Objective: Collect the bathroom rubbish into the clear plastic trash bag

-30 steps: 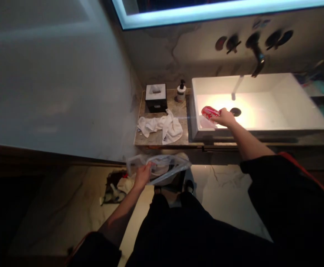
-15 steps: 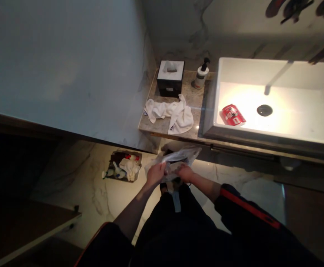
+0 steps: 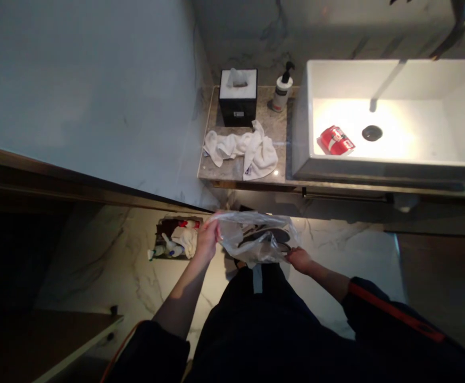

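A clear plastic bag (image 3: 252, 223) is stretched wide between my two hands, low in front of my legs. My left hand (image 3: 208, 236) is closed on its left edge, near the basket on the floor. On the other side, my right hand (image 3: 299, 259) pinches the bag's right edge. Dark shapes that look like footwear show through the thin plastic; whether they are inside the bag or below it I cannot tell.
White cloths (image 3: 252, 151), a tissue box (image 3: 238, 98) and a pump bottle (image 3: 282, 90) stand on the counter. A red can (image 3: 336, 140) lies in the white sink (image 3: 404, 165). On the floor is a basket (image 3: 158, 226) of bottles and cloth. A cabinet door (image 3: 84, 340) stands out at lower left.
My hands have moved apart, the left one leftward and the right one rightward. The bag, bunched between them before, is now spread wide. The camera view has shifted slightly.
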Motion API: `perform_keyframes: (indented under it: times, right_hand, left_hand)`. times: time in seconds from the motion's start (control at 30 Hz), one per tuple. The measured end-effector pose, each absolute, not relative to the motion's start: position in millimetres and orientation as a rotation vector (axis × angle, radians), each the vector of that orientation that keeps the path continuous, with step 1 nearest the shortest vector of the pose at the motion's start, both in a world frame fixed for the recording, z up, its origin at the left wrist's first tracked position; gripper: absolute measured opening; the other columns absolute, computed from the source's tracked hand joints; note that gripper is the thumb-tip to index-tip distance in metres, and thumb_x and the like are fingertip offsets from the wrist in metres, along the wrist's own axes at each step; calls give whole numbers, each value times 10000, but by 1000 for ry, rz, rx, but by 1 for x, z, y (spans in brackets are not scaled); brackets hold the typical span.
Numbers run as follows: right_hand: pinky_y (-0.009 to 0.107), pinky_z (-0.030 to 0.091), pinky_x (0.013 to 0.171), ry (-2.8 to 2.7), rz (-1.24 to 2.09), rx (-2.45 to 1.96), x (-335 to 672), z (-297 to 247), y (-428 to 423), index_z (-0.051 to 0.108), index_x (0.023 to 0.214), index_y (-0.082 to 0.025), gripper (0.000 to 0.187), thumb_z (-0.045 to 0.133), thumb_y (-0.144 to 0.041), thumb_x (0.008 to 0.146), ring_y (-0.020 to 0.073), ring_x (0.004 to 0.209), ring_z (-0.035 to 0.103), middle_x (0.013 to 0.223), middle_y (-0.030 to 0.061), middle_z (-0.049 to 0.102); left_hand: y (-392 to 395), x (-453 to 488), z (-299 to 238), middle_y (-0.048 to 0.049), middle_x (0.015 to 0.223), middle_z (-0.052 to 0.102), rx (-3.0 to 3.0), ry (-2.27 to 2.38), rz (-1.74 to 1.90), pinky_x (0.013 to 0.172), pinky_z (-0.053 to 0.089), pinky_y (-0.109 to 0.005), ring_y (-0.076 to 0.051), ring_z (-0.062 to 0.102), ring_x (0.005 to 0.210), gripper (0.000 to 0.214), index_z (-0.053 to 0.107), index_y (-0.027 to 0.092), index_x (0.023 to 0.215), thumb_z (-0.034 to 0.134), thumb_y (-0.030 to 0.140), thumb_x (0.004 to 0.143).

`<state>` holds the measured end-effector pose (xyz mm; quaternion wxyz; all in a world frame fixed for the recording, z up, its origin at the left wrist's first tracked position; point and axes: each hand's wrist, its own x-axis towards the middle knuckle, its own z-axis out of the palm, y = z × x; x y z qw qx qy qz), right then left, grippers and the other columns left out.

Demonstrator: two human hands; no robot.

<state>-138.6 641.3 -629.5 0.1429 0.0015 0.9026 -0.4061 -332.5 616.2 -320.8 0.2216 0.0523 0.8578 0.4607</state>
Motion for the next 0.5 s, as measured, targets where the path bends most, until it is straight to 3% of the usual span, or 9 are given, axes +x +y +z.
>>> perform_keyframes:
  times: [0.07, 0.13, 0.2, 0.3, 0.5]
  right_hand:
    - [466, 464, 940, 2589, -1197, 64, -128, -633, 634, 711, 1097, -144, 365, 437, -19, 889, 326, 1072, 594, 1060, 107, 678]
    - [453, 460, 954, 2573, -1245, 134, -118, -637, 630, 698, 1126, -148, 377, 441, -14, 885, 319, 1090, 588, 1095, 96, 674]
    - [439, 459, 964, 2554, -1309, 212, -106, -639, 627, 697, 1111, -144, 357, 452, -17, 884, 312, 1096, 590, 1099, 95, 674]
    - [433, 469, 957, 2521, -1438, 328, -86, -638, 620, 704, 1090, -153, 336, 457, -36, 894, 313, 1097, 596, 1085, 91, 679]
    - [374, 488, 958, 2395, -1903, 581, -30, -635, 601, 667, 1264, -271, 468, 410, -73, 927, 257, 1134, 603, 1227, 28, 647]
  left_hand:
    - [616, -346, -313, 67, 521, 439, 277, 2558, 1177, 424, 252, -187, -73, 330, 437, 512, 677, 95, 1147, 644, 369, 715]
    - [621, -359, -305, 29, 591, 543, 482, 2721, 987, 471, 322, -198, -89, 397, 483, 460, 713, 108, 1109, 610, 374, 749]
    - [632, -366, -299, -31, 780, 676, 765, 2782, 720, 598, 427, -223, -128, 533, 625, 414, 737, 127, 1076, 577, 375, 785]
    - [653, -357, -290, -66, 1018, 727, 1072, 2718, 252, 825, 464, -275, -193, 627, 895, 384, 740, 153, 1082, 543, 358, 823]
    - [690, -299, -303, -112, 850, 716, 1214, 2384, -455, 780, 463, -330, -271, 653, 861, 498, 733, 120, 943, 383, 472, 903]
